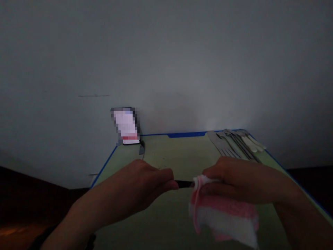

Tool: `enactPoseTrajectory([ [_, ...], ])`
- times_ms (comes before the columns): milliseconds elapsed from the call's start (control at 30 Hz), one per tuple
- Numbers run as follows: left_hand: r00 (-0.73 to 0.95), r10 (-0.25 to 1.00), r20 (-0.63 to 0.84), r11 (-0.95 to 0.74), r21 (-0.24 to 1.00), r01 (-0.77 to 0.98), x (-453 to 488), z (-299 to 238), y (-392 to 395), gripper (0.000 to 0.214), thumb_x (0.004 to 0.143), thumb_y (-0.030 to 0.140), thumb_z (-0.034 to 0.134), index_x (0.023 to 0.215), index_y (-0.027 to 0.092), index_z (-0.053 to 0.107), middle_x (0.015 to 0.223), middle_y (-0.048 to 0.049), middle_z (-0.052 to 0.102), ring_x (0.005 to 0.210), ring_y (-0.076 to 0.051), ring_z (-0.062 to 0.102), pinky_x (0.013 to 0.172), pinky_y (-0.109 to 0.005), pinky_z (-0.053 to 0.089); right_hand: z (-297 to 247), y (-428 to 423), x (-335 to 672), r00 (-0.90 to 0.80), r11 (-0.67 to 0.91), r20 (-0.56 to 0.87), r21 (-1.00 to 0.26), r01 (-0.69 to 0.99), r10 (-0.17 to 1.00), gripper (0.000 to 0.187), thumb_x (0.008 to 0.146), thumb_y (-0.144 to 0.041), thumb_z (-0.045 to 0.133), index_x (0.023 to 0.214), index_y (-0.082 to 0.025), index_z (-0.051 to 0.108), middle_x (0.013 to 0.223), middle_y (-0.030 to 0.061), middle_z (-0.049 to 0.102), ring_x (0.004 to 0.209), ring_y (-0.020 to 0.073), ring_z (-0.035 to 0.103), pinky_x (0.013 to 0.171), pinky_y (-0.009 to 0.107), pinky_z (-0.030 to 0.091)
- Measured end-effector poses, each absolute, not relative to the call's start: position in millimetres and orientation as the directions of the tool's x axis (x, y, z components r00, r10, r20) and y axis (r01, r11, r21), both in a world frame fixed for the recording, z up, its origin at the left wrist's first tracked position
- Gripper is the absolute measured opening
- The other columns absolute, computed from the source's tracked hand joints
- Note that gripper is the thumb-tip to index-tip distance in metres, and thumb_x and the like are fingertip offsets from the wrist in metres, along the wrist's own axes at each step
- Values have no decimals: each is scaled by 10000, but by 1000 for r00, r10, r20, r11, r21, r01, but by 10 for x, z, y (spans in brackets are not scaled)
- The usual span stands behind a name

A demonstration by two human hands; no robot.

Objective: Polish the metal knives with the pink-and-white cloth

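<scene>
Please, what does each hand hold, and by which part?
The left hand pinches the left end of a slim dark object. The right hand holds a pink-and-white cloth by its upper part, which hides the object's other end.

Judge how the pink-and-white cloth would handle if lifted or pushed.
The cloth is probably floppy: its loose end droops below the right hand. Its thin-looking edge suggests little weight. Pushed, it would likely crumple rather than roll, given its soft folds.

Matt, soft-looking fabric is noted for the cloth [226, 213], smooth metal for the grey cutlery [240, 144], a smooth surface for the tabletop [166, 149], and a matt one for the wall [166, 59].
</scene>
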State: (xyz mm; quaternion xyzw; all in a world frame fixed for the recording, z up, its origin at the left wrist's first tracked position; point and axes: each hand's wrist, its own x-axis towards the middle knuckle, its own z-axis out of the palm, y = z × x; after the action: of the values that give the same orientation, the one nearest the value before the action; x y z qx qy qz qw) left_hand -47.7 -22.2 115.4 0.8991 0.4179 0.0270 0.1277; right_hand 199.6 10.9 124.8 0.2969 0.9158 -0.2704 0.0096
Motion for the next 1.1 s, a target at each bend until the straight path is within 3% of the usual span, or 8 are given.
enactPoseTrajectory([
  [167, 629, 775, -63, -595, 264, 759, -585, 1149, -161, 351, 933, 402, 343, 806, 197, 598, 555, 29, 571, 473, -90, 515, 450, -188, 295, 1195, 225, 2038, -854, 647, -201, -576, 500, 480, 423, 899, -447, 334, 746, -146, 589, 578, -13, 514, 514, 82, 456, 481, 202, 300],
  [300, 608, 793, -35, -579, 268, 770, -728, 1156, -112, 357, 932, 419, 333, 846, 200, 601, 582, 28, 571, 521, -98, 521, 482, -184, 318, 1193, 313, 2221, -807, 553, -229, -626, 550, 544, 420, 890, -464, 338, 758, -148, 581, 595, -14, 512, 520, 90, 460, 458, 198, 312],
  [767, 634, 770, -68, -609, 218, 763, -446, 1113, -117, 305, 923, 366, 382, 780, 192, 588, 515, 35, 513, 467, -101, 500, 471, -205, 287, 1061, 237, 1922, -838, 638, -162, -578, 509, 521, 380, 894, -424, 360, 793, -151, 605, 616, 0, 551, 544, 88, 477, 500, 204, 314],
  [1100, 612, 791, -20, -563, 370, 739, -821, 1141, 10, 366, 923, 394, 345, 762, 168, 582, 567, 35, 495, 509, -84, 468, 496, -179, 322, 1093, 408, 2269, -782, 565, -172, -601, 565, 599, 355, 885, -428, 378, 864, -170, 622, 668, 2, 589, 559, 99, 508, 493, 205, 348],
])
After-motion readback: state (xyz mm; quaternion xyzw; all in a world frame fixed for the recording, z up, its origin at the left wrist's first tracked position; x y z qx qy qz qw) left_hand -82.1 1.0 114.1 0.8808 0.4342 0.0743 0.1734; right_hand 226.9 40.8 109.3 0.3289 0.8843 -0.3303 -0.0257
